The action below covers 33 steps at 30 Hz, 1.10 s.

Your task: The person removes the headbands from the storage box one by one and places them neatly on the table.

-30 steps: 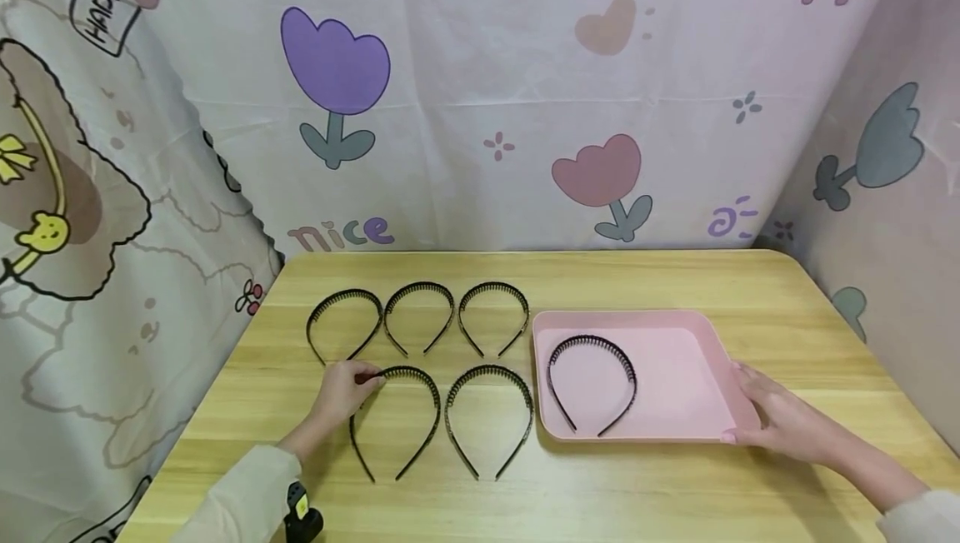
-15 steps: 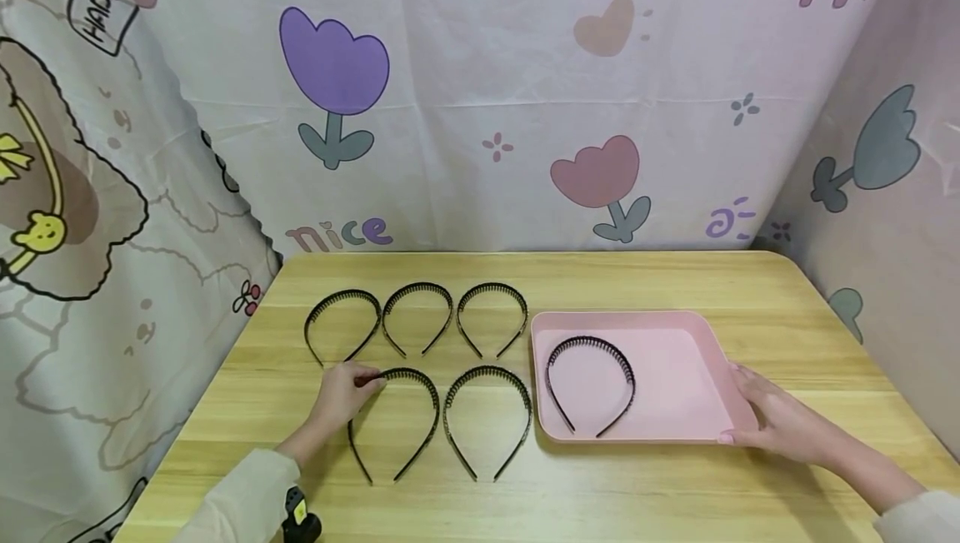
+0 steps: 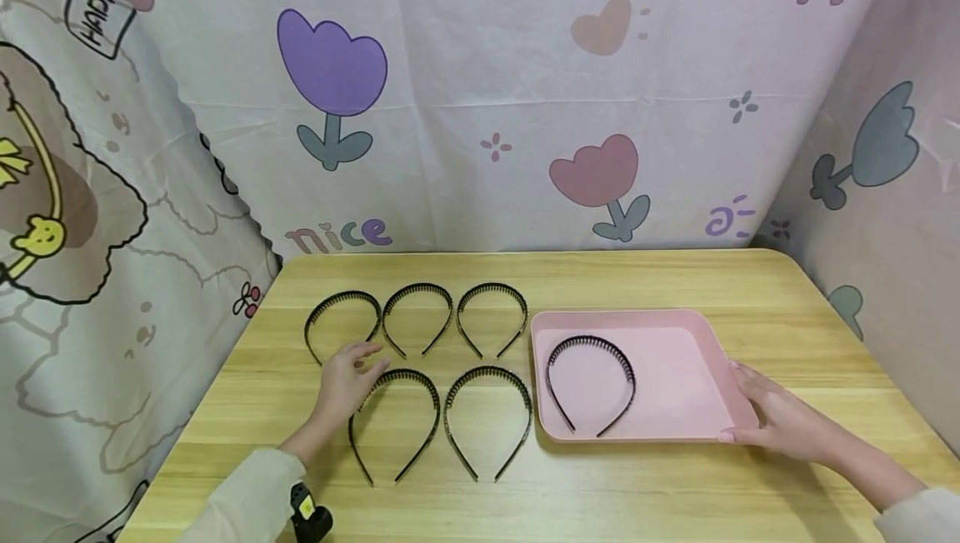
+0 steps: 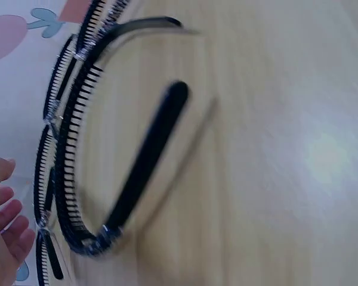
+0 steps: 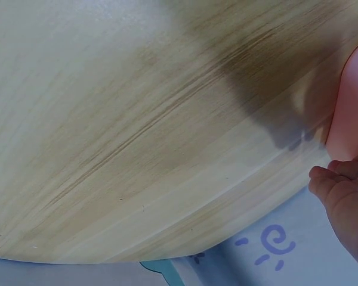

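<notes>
In the head view my left hand (image 3: pixel 347 382) is just left of the front-left headband (image 3: pixel 438 410). Its thumb and fingers are parted, with nothing between them. In the left wrist view that black toothed headband (image 4: pixel 64 167) lies on the table, apart from my fingers (image 4: pixel 11 213). Another headband (image 3: pixel 529 410) lies to its right. On the right side my right hand (image 3: pixel 787 420) holds the pink tray (image 3: pixel 675 376) at its right front corner, thumb at the front and fingers along the side. One headband (image 3: pixel 633 381) lies inside the tray, at its left.
Three more black headbands stand in a back row: a left one (image 3: pixel 342 296), a middle one (image 3: pixel 417 286) and a right one (image 3: pixel 492 286). The wooden table (image 3: pixel 600 497) ends at a printed curtain (image 3: pixel 450 176) behind it.
My left thumb and fingers have let go of the front-left headband and spread apart, the hand lifting slightly. The headband stays where it lay. My right hand and the tray have kept their place.
</notes>
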Tool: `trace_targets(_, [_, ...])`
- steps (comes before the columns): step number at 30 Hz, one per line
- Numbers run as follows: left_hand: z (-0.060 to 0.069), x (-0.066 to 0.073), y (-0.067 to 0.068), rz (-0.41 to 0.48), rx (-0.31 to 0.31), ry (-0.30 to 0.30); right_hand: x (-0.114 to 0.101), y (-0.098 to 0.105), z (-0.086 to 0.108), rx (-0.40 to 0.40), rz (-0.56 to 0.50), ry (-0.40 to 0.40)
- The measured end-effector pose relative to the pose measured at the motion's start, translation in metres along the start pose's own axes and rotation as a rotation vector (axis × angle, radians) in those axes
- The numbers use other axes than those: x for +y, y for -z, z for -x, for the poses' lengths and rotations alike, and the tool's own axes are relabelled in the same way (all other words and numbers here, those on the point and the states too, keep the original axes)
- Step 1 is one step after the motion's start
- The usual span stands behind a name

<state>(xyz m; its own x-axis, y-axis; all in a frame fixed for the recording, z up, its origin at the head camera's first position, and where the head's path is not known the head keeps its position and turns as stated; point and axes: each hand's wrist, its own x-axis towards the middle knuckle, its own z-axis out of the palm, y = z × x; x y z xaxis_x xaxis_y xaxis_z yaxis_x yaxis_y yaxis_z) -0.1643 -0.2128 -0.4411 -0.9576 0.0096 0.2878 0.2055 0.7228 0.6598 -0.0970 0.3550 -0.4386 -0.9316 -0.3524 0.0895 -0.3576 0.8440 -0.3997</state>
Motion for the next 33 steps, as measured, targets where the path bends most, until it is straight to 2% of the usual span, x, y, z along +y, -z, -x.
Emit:
trace_targets(3, [-0.002, 0.004, -0.004, 0.043, 0.031, 0.004, 0.001, 0.000, 0.000, 0.010, 0.003, 0.004])
trace_targets(10, [-0.002, 0.013, -0.016, 0.135, 0.021, 0.044, 0.000, -0.001, 0.000, -0.008, -0.003, -0.012])
trace_targets(16, [-0.008, 0.028, -0.027, 0.215, 0.041, -0.006, 0.000, 0.000, -0.001, -0.003, -0.004, -0.006])
trace_targets(22, [-0.012, 0.042, -0.040, 0.294, -0.001, -0.027, 0.003, -0.001, 0.000, 0.013, -0.010, 0.014])
trace_targets(28, [-0.014, 0.055, -0.050, 0.375, -0.040, 0.014, 0.005, -0.003, 0.002, 0.043, 0.001, 0.041])
trace_targets(30, [-0.015, 0.060, -0.054, 0.396, -0.044, 0.011, 0.005, -0.003, 0.002, 0.041, 0.006, 0.042])
trace_targets(33, [-0.013, 0.082, -0.049, 0.423, -0.067, 0.024, 0.004, -0.001, -0.001, 0.032, -0.001, 0.039])
